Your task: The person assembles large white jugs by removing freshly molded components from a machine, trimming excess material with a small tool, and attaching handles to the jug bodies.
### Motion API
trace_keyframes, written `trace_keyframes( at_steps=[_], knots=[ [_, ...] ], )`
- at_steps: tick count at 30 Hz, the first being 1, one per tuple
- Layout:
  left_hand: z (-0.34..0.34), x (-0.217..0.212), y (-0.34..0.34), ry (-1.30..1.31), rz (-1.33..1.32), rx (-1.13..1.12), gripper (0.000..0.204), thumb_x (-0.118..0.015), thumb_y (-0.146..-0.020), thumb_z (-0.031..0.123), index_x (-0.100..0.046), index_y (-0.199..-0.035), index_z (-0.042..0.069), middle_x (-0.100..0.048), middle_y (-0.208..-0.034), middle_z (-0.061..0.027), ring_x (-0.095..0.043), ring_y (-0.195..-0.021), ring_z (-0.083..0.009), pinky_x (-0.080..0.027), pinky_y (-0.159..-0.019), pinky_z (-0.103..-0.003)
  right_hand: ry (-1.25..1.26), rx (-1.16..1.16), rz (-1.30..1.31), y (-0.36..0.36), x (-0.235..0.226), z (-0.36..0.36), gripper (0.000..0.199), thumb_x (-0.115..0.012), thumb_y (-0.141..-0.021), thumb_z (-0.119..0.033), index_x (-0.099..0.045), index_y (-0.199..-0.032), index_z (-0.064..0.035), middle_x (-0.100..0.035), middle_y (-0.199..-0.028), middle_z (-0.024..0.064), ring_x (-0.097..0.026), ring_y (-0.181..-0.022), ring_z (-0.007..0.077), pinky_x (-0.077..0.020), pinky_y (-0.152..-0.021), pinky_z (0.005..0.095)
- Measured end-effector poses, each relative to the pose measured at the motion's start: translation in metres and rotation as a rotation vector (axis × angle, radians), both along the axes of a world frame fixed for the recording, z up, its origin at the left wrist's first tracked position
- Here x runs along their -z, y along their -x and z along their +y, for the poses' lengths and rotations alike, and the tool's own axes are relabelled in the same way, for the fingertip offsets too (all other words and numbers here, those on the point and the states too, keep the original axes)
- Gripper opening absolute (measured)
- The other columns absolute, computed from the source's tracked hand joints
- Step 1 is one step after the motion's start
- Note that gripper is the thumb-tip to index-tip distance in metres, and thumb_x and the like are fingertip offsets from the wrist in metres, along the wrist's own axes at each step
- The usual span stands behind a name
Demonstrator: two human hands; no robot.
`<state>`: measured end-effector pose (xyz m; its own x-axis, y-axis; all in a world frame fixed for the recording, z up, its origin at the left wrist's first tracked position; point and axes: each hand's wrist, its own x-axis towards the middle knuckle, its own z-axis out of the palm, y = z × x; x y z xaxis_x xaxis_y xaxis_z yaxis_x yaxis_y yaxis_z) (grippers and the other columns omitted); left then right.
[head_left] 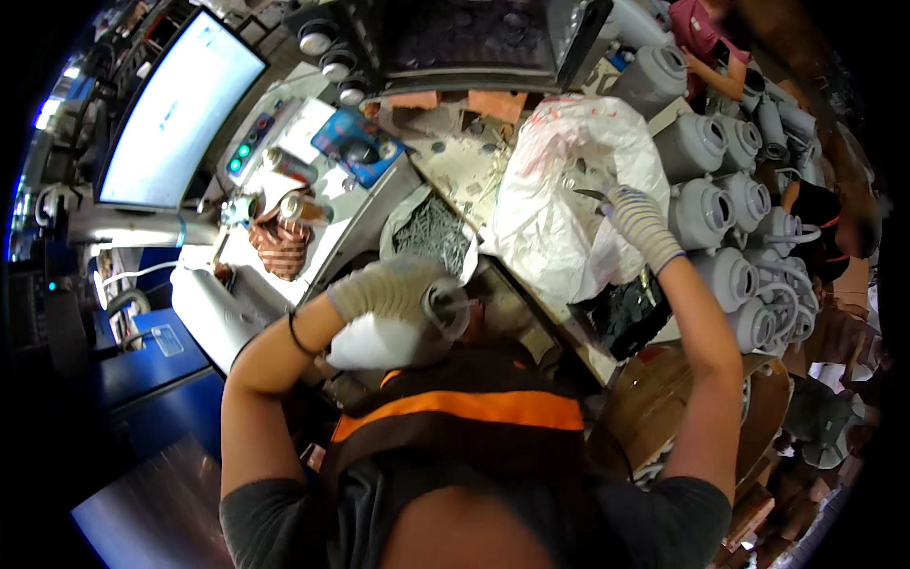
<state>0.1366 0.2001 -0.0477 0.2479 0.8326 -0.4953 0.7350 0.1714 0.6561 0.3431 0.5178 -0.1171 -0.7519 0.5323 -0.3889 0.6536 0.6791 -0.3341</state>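
My left hand (pixel 393 287), in a striped knit glove, is closed around a clear, cup-like plastic part (pixel 447 309) in front of my body. A thin pale strip sticks out of its round opening. To the right, my right hand (pixel 640 223), also gloved, is closed on a small tool with a dark curved blade (pixel 590 193), which looks like a knife. That hand is over the near right side of a large white plastic bag (pixel 540 223), whose mouth is spread wide. Small clear pieces seem to lie inside the bag, too blurred to tell.
Beyond my left hand sits a bag of grey screws or similar small parts (pixel 431 237). Several grey canisters (pixel 701 213) stand at the right, with a co-worker (pixel 711 47) behind them. A lit monitor (pixel 180 114) and a blue device (pixel 355 147) are at the left.
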Motion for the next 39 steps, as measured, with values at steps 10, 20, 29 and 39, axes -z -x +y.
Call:
trace_keyframes(
  at_steps=[10, 20, 29, 39],
  knots=[
    [-0.009, 0.033, 0.009, 0.046, -0.322, 0.059, 0.073, -0.085, -0.05, 0.035, -0.06, -0.111, 0.005, -0.064, -0.101, -0.0124, -0.062, -0.094, -0.025, -0.05, -0.081, -0.033, -0.038, -0.663, 0.222, 0.009, -0.076, -0.156, 0.041, -0.057, -0.088, -0.043, -0.063, -0.097, -0.0031, -0.066, -0.077, 0.0092, -0.064, -0.064, 0.025, -0.0476, -0.054, 0.033],
    [-0.018, -0.005, -0.009, -0.027, -0.14, 0.156, 0.057, -0.079, -0.059, 0.037, -0.063, -0.103, 0.005, -0.067, -0.091, -0.0128, -0.064, -0.086, -0.0269, -0.051, -0.075, -0.035, -0.027, -0.735, -0.062, 0.015, -0.107, -0.207, 0.026, -0.051, -0.091, -0.031, -0.056, -0.09, -0.0061, -0.064, -0.072, 0.0188, -0.064, -0.067, 0.0346, -0.0494, -0.058, 0.0442],
    [-0.042, -0.014, -0.02, -0.338, -0.032, 0.061, 0.05, -0.073, -0.053, 0.037, -0.064, -0.091, 0.005, -0.065, -0.084, -0.014, -0.064, -0.082, -0.0329, -0.05, -0.074, -0.04, 0.334, -0.486, -0.315, 0.009, -0.116, -0.217, 0.037, -0.047, -0.094, -0.04, -0.054, -0.09, -0.0038, -0.064, -0.067, 0.0156, -0.064, -0.061, 0.0315, -0.0501, -0.054, 0.0395],
    [-0.065, -0.025, -0.027, -0.25, 0.18, 0.009, 0.065, -0.078, -0.05, 0.044, -0.06, -0.103, 0.01, -0.058, -0.103, -0.0066, -0.053, -0.107, -0.0247, -0.033, -0.1, -0.045, 0.792, -0.33, -0.241, -0.001, -0.09, -0.216, 0.053, -0.052, -0.09, -0.054, -0.056, -0.082, -0.0013, -0.054, -0.065, 0.0056, -0.053, -0.055, 0.0212, -0.0449, -0.056, 0.0369]
  ],
)
